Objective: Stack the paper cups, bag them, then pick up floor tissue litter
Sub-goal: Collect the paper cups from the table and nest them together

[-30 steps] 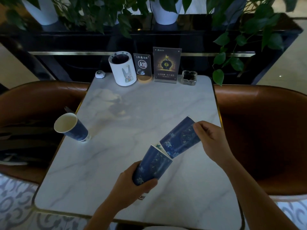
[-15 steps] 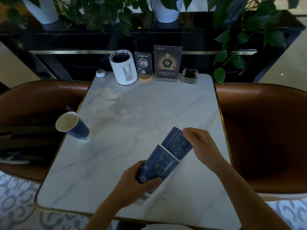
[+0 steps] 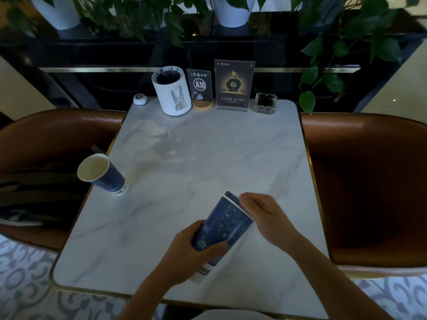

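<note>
Two blue patterned paper cups are nested into one tilted stack [image 3: 225, 224] above the near part of the marble table [image 3: 208, 158]. My left hand [image 3: 184, 252] grips the stack around its lower half. At the rim end, my right hand [image 3: 265, 218] has its fingers on the inner cup, of which only a narrow blue edge shows. A third blue paper cup [image 3: 101, 174] with a white inside stands alone at the table's left edge, apart from both hands.
Along the table's far edge stand a white rabbit-print holder [image 3: 172, 94], an A10 table sign [image 3: 199, 88], a dark advert stand [image 3: 233, 85], a glass ashtray [image 3: 265, 103] and a small call button [image 3: 140, 99]. Brown leather seats [image 3: 369, 181] flank both sides. Potted plants hang behind.
My right hand has pushed the second cup down into the one held by my left hand, from barely entered to almost fully nested. The lone cup has not moved.
</note>
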A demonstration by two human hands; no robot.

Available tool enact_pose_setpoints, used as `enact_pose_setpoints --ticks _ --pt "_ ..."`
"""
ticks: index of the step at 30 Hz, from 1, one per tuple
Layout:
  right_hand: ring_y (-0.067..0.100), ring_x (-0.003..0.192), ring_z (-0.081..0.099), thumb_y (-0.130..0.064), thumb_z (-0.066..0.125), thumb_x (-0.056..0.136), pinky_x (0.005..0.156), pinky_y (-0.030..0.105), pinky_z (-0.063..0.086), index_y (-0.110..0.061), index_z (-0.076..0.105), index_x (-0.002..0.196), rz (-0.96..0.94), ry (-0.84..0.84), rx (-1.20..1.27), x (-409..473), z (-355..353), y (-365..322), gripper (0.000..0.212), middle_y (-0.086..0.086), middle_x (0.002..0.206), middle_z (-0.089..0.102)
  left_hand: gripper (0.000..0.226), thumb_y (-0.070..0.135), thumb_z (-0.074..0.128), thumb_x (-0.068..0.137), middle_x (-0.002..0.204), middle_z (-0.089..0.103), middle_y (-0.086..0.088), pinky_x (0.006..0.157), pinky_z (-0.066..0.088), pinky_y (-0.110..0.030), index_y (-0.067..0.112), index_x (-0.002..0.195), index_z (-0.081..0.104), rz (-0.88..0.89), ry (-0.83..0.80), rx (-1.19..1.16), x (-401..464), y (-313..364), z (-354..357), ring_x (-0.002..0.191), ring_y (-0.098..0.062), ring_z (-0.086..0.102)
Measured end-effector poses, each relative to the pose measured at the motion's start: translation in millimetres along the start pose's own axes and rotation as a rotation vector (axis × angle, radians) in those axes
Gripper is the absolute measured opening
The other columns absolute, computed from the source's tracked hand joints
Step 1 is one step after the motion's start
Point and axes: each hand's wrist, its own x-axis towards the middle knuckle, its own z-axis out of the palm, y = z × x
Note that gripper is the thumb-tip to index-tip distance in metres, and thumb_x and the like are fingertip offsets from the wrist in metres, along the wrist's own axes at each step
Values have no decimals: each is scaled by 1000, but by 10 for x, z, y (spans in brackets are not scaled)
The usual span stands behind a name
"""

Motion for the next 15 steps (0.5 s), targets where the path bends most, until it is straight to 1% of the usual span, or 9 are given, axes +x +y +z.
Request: enact_pose_setpoints --ticks 1,2,3,6,8,11,13,15 --pt "11 55 37 -30 45 96 53 28 30 -8 41 61 -7 -12 -23 -35 61 20 41 3 56 39 46 63 77 63 89 76 17 56 53 -15 37 100 66 -2 3 16 0 4 3 71 -7 73" --pt "8 53 33 -26 47 98 51 25 28 -11 39 60 -11 -17 -46 -62 110 41 41 -4 55 36 47 63 76 63 88 75 19 56 52 -15 37 100 66 -8 3 30 -3 1 2 70 -6 73" --pt "6 52 31 -24 48 99 50 23 27 -10 38 61 -11 -19 -66 -81 146 60 41 -7 55 34 48 64 75 63 87 75 19 55 53 -15 36 100 66 -17 1 36 -11 -8 -1 70 -6 73" --pt "4 50 32 -22 51 97 48 20 28 -7 41 63 -23 -38 -122 -105 182 76 38 -9 54 36 49 65 74 62 86 76 16 58 55 -20 36 100 66 -30 -1 46 -31 -58 -17 70 -8 74" --pt "4 50 33 -23 52 96 48 21 30 -6 43 65 -23 -49 -139 -102 201 66 37 -7 55 38 47 64 75 63 86 77 14 60 59 -25 36 100 67 -28 3 56 -31 -84 -30 70 -9 74" --pt "4 49 33 -24 52 97 48 19 30 -13 43 64 -22 -44 -127 -99 236 61 36 -9 53 38 45 63 77 63 87 77 11 63 61 -30 38 99 67 -34 13 60 -20 -117 -52 70 -9 74" --pt "3 49 33 -25 52 97 48 17 29 -14 42 64 -15 -46 -112 -97 255 71 37 -10 53 38 47 64 78 62 88 77 12 62 60 -27 39 100 66 -41 17 56 -36 -127 -72 71 -8 74" --pt "6 50 34 -24 52 98 48 20 30 -10 42 65 -12 -60 -86 -93 289 86 37 -8 55 39 50 66 78 61 89 75 19 59 55 -18 39 101 65 -47 33 54 -73 -135 -97 71 -5 73"
